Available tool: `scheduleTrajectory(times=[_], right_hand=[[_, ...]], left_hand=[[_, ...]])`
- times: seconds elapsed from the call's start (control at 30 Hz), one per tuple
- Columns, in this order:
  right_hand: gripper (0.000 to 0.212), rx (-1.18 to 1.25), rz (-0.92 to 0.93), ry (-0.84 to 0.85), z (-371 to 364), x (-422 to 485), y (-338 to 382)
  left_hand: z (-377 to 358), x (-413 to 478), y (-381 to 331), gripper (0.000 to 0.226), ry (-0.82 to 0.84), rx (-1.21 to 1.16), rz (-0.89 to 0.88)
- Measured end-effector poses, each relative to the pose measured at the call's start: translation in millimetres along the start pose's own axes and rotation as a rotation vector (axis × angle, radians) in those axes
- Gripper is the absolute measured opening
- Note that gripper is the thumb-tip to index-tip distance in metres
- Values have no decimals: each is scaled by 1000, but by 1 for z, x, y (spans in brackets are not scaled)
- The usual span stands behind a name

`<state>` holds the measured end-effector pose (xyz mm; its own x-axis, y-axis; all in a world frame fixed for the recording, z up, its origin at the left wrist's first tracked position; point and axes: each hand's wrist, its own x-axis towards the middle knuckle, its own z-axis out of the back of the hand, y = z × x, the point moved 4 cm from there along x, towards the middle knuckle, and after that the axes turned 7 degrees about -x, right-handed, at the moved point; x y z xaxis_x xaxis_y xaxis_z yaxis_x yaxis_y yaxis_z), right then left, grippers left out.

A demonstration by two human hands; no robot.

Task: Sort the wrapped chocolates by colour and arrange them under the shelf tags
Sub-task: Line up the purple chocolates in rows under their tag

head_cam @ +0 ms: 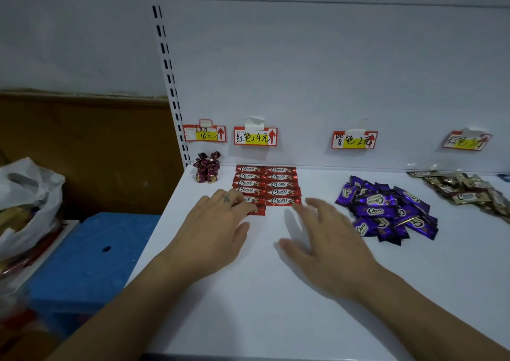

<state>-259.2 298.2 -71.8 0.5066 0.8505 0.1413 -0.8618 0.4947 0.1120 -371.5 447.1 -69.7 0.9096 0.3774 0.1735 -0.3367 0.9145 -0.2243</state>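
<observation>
Red Choco bars (278, 185) in two neat columns, purple chocolates (386, 211) loosely heaped

White shelf (276, 319), red chocolates (278, 185) in two neat columns, purple heap (386, 211), gold heap (466, 192), maroon twist-wraps (207, 168)

Reaches forward with the left hand (218, 222), palm down, fingers extended and close together, a small dark mark on one knuckle. Holds the right hand (328, 244) just beside it, apart, palm down, fingers splayed and blurred, thumb pointing inward.
</observation>
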Motion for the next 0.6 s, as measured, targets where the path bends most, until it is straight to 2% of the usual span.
scheduleTrajectory(times=[0.1, 0.27, 0.4, 0.53, 0.6], right_hand=[[62, -65, 7, -280, 21, 12, -18], [40, -151, 7, -67, 31, 20, -43], [23, -212, -138, 21, 51, 18, -92], [25, -191, -163, 58, 71, 21, -142], [34, -145, -143, 94, 77, 28, -157]], left_hand=[[8, 6, -15, 37, -51, -12, -47], [18, 29, -62, 31, -120, -12, -189], [5, 50, -97, 32, -31, -70, -205], [-11, 79, -124, 36, 62, -146, -191], [-18, 99, -133, 45, 74, -166, -161]])
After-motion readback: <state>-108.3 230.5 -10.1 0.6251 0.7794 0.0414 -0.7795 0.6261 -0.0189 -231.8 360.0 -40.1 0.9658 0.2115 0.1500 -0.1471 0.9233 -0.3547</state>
